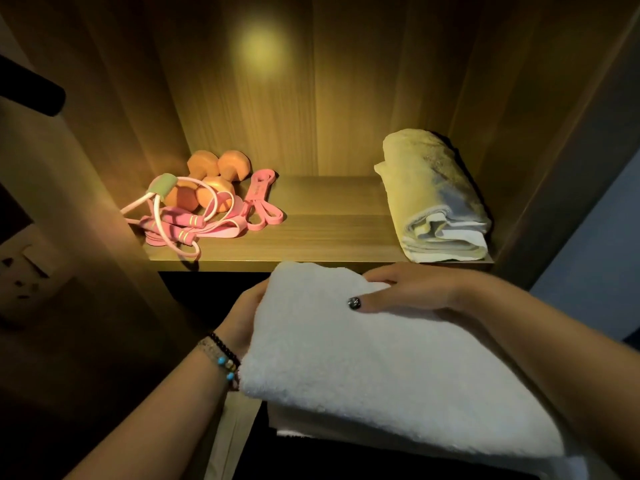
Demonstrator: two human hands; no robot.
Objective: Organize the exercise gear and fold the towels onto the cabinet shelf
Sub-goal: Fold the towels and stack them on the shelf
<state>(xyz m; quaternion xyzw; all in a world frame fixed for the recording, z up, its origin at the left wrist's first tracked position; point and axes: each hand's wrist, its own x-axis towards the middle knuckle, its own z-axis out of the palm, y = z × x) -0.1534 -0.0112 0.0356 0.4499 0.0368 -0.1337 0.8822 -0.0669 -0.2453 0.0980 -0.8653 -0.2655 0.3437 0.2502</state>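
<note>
The cabinet shelf (329,216) is lit from above and has a wide bare stretch in its middle, and that gap is, I judge, the right place for the load now on its way. The folded white towel (381,358) is the biggest thing in hand: it hangs in the air just in front of and below the shelf's front edge, thick and several layers deep, with lower layers showing under its near edge. To set it down well, lift the leading edge above the shelf lip first, then slide it in flat so the folds do not drag open.

On the right of the shelf lies a folded cream towel (440,199), its layered end facing forward; lining the white one up beside or against it, folds facing the same way, would keep the stack tidy.

On the left sits the exercise gear: orange dumbbells (218,174) at the back, a pink resistance band (259,202) beside them, and a pink skipping rope (180,223) looped in front. Keep the towel well apart from the rope's loop near the edge.

The right hand (415,292) rests on top of the white towel, thumb flat across it, fingers curled over its far corner, grasping it. The left hand (242,313) grips the left edge from the side, its fingers hidden under the cloth. Hold both grips until the towel lies on the shelf
</note>
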